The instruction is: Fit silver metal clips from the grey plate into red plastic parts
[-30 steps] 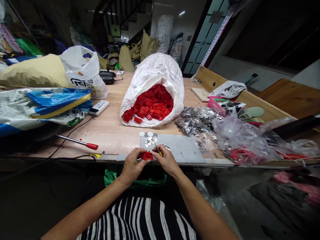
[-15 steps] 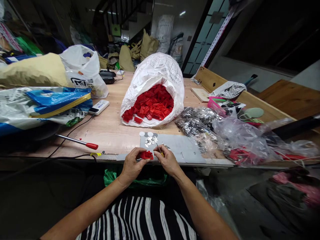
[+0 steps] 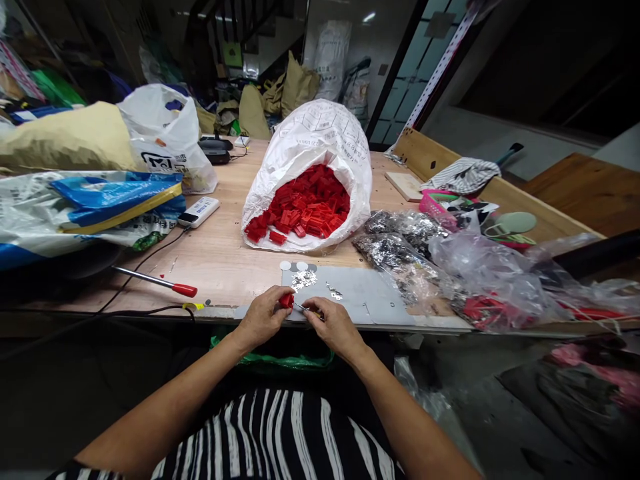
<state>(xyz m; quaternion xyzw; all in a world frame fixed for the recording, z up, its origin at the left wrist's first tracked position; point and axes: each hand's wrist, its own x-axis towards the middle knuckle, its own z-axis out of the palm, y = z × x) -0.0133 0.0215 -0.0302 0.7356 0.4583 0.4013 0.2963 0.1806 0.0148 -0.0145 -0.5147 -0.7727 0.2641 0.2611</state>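
Observation:
My left hand (image 3: pixel 264 313) pinches a small red plastic part (image 3: pixel 287 301) between thumb and fingers, above the table's front edge. From the right, my right hand (image 3: pixel 334 325) grips a slim metal-shafted tool (image 3: pixel 301 307) with some yellow at its handle. The tool's tip points left and meets or nearly meets the red part; its exact kind is hidden by the fingers. Just beyond the hands, a pile of small silvery metal pieces (image 3: pixel 304 280) lies on a grey mat (image 3: pixel 363 293). A few more metal pieces (image 3: pixel 334 291) lie right of the pile.
A white woven sack (image 3: pixel 330 127) lies open towards me, full of red plastic parts (image 3: pixel 313 207). Clear bags of metal pieces (image 3: pixel 395 253) are to the right. At left are a red-tipped metal rod (image 3: pixel 185 290), a white device (image 3: pixel 199 212) with a cable, and plastic bags (image 3: pixel 165 147).
The red part has turned in my left hand and shows less of itself. My right hand has swung the tool from upright to pointing left at the part.

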